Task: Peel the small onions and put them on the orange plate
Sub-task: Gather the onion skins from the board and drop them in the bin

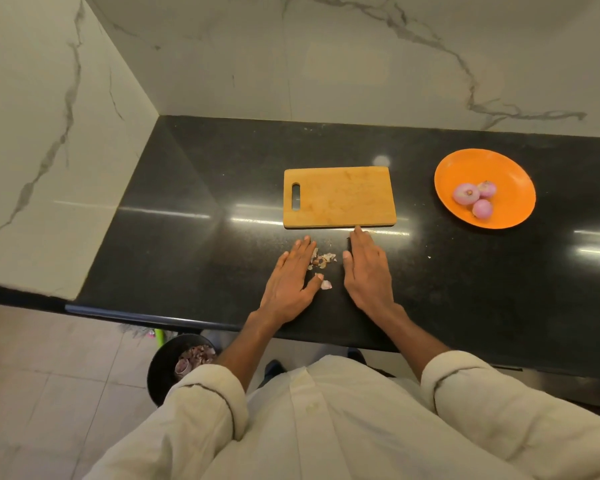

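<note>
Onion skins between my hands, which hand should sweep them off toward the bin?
Probably the right hand: flat beside the onion skins, it can push them left toward the bin below the counter's edge.

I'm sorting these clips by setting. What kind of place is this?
Most likely a home kitchen: a polished black stone countertop against white marble-look walls, a rectangular wooden cutting board, and peeled small onions on a round orange plate.

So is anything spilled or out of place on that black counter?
Only small scraps of onion peel lie loose on the black counter, between the left hand and right hand, just in front of the cutting board. The three peeled onions sit on the orange plate. Nothing looks damaged.
</note>
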Demonstrator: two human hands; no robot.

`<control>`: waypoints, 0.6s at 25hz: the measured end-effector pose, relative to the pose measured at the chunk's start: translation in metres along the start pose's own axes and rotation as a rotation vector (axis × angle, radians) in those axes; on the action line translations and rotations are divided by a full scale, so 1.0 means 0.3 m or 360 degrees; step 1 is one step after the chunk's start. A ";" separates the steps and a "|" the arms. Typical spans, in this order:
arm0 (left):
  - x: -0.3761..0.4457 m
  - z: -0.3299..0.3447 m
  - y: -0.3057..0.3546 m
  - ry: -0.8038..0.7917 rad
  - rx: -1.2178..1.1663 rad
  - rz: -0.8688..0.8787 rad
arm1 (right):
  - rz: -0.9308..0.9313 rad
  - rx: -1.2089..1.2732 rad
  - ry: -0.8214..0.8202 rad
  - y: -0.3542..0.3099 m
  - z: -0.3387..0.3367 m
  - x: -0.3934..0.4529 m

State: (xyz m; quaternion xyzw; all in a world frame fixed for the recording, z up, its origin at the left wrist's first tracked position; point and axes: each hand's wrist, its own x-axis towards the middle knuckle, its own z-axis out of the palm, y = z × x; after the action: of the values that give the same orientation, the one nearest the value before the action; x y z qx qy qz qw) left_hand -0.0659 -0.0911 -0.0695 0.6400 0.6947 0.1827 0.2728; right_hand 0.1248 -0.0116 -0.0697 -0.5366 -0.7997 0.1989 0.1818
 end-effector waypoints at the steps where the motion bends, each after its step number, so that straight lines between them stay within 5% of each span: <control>1: -0.003 0.001 -0.001 0.0010 -0.0005 -0.0012 | -0.0088 -0.0020 -0.0067 -0.004 0.014 -0.004; 3: -0.002 -0.007 -0.001 -0.0002 -0.0050 0.0000 | -0.0288 0.0077 -0.0217 -0.011 0.032 -0.024; 8: -0.002 -0.025 0.008 -0.0083 -0.0023 0.0002 | -0.0161 0.0108 -0.0206 -0.046 0.049 -0.024; 11: -0.023 -0.048 0.011 -0.0136 -0.0314 -0.0057 | -0.0344 0.0426 -0.0269 -0.093 0.062 -0.089; 15: -0.045 -0.074 0.020 -0.0145 -0.0556 -0.0248 | 0.0080 0.0265 0.0034 -0.067 0.028 -0.022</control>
State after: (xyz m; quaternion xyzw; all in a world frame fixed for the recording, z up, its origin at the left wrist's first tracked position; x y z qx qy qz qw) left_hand -0.0743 -0.1018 -0.0463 0.5347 0.6869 0.2497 0.4242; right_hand 0.1070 -0.0257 -0.0670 -0.5417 -0.7646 0.2635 0.2294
